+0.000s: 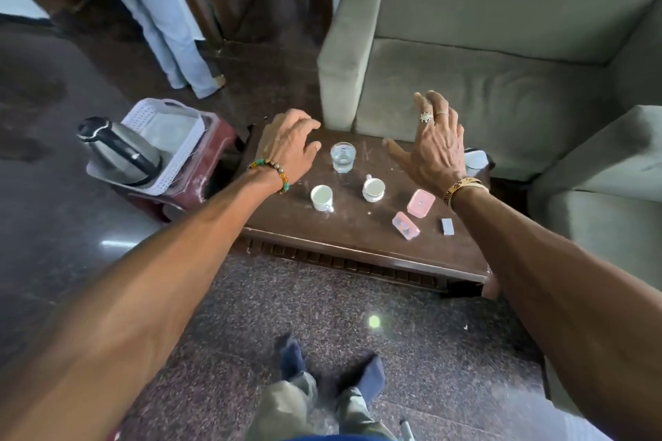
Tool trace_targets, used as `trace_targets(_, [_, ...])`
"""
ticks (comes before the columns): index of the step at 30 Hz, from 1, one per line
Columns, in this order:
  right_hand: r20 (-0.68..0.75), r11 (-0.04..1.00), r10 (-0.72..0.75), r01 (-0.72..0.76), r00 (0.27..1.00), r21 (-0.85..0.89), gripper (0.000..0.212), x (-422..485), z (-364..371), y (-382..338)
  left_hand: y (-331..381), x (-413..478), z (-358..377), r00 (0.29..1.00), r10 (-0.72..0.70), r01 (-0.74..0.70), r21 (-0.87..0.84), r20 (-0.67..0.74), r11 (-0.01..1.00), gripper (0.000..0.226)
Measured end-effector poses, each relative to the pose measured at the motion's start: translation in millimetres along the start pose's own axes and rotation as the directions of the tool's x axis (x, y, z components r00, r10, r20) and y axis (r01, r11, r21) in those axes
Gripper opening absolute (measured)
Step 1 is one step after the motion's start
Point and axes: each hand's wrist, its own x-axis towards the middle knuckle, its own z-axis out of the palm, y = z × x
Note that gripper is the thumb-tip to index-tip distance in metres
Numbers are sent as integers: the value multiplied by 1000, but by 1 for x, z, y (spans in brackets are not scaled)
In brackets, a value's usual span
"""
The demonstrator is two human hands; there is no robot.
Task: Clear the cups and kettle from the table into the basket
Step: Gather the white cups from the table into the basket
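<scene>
Over the table (pixel 358 236), kettle (pixel 118 150) in basket (pixel 179 154), I hover left hand (pixel 286 143) loosely curled, right hand (pixel 433 150) spread, both empty; cups (pixel 321 198) next.

Steel kettle (pixel 120 154) leaning in white basket (pixel 184 149), glass cup (pixel 343 156) and two white cups (pixel 321 198) (pixel 373 190) upright on table (pixel 358 229)

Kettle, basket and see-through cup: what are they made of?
The kettle looks like shiny steel with black plastic trim. The basket seems to be white plastic, its walls full of holes. The see-through cup is probably glass, maybe clear plastic.
</scene>
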Motion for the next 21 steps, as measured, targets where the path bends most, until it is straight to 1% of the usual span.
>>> trace_targets(4, [38,998,-63,63,997,16,90,12,26,-52,-59,-22,-10,995,-102,102,-19,5,995,31])
trace_targets(7, [41,996,-92,91,995,19,90,19,37,-90,-101,-32,-20,990,-142,142,-10,-9,990,32])
trace_targets(9, [52,995,-97,96,994,18,89,23,43,-114,-127,-37,-24,986,-168,167,-53,-9,985,34])
trace_targets(12, [90,994,-102,99,991,40,89,33,53,-146,-156,-42,-33,982,-186,188,-88,24,978,36])
trace_targets(14, [94,995,-98,94,991,41,89,36,58,-154,-161,-43,-35,983,-181,184,-89,43,979,37])
trace_targets(18, [159,993,-116,111,980,45,90,40,82,-193,-198,-47,-39,981,-185,189,-90,54,978,38])
trace_targets(21, [192,993,-114,110,975,31,89,39,94,-206,-216,-49,-34,980,-189,193,-73,64,978,39])
